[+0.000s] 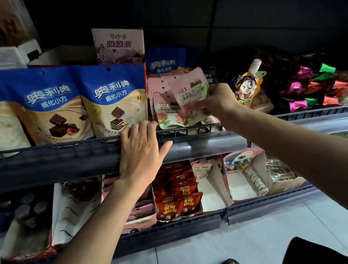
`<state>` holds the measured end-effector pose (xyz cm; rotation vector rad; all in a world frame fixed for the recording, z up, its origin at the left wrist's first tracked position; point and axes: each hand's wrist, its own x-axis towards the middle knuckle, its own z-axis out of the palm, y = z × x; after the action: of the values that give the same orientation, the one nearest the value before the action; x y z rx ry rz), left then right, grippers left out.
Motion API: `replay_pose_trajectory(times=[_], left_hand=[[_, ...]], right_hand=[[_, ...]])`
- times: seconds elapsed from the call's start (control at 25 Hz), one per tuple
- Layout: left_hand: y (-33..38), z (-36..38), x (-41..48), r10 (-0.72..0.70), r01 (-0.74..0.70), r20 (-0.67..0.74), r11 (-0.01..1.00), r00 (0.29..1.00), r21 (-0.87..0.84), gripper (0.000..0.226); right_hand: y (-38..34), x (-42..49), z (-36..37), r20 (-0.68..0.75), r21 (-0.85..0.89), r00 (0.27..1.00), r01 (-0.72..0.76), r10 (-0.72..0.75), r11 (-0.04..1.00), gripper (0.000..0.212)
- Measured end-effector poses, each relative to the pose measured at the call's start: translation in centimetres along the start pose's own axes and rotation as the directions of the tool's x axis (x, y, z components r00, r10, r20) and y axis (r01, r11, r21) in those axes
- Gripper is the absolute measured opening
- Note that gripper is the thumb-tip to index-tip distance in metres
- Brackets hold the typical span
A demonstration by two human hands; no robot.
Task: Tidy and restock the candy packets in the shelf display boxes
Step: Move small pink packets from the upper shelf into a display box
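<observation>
Dim shelves (pixel 299 126) look half tidied. Right hand (pixel 217 102) pinches a packet (pixel 190 90) above the rail (pixel 39 152); left hand (pixel 142 151) rests flat on it

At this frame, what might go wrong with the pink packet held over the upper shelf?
1. The right hand pinches the pink packet by one side, tilted; it might slip past the shelf rail.
2. The heap of packets below lies loose; pushing another in may spill some over that rail.
</observation>
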<state>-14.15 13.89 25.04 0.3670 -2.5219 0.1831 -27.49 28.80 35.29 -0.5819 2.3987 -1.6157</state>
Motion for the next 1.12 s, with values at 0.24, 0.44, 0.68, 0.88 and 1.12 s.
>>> replay_pose_trajectory(times=[0.24, 0.44, 0.68, 0.88, 1.12], left_hand=[[0.5, -0.2, -0.4, -0.018, 0.019, -0.015, 0.999, 1.0, 0.029, 0.058], [0.9, 0.8, -0.6, -0.039, 0.043, -0.082, 0.998, 0.996, 0.051, 0.055], [1.0, 2.4, -0.5, -0.05, 0.069, -0.186, 0.993, 0.981, 0.096, 0.054], [0.9, 3.2, -0.5, -0.052, 0.081, -0.226, 0.989, 0.973, 0.123, 0.054], [1.0, 3.1, -0.4, -0.053, 0.08, -0.216, 0.99, 0.975, 0.119, 0.056]], right_hand=[[1.3, -8.6, -3.4, 0.041, 0.132, 0.973, 0.221, -0.228, 0.966, 0.019], [13.7, -9.7, -4.2, 0.168, 0.021, 0.983, -0.08, 0.076, 0.997, 0.012], [29.5, -4.3, 1.1, 0.01, -0.12, 0.968, -0.249, 0.252, 0.961, 0.029], [34.8, 0.3, 5.1, -0.09, -0.274, 0.958, -0.285, 0.271, 0.918, 0.025], [34.8, 0.5, 4.9, -0.126, -0.547, 0.988, -0.146, 0.092, 0.824, 0.02]])
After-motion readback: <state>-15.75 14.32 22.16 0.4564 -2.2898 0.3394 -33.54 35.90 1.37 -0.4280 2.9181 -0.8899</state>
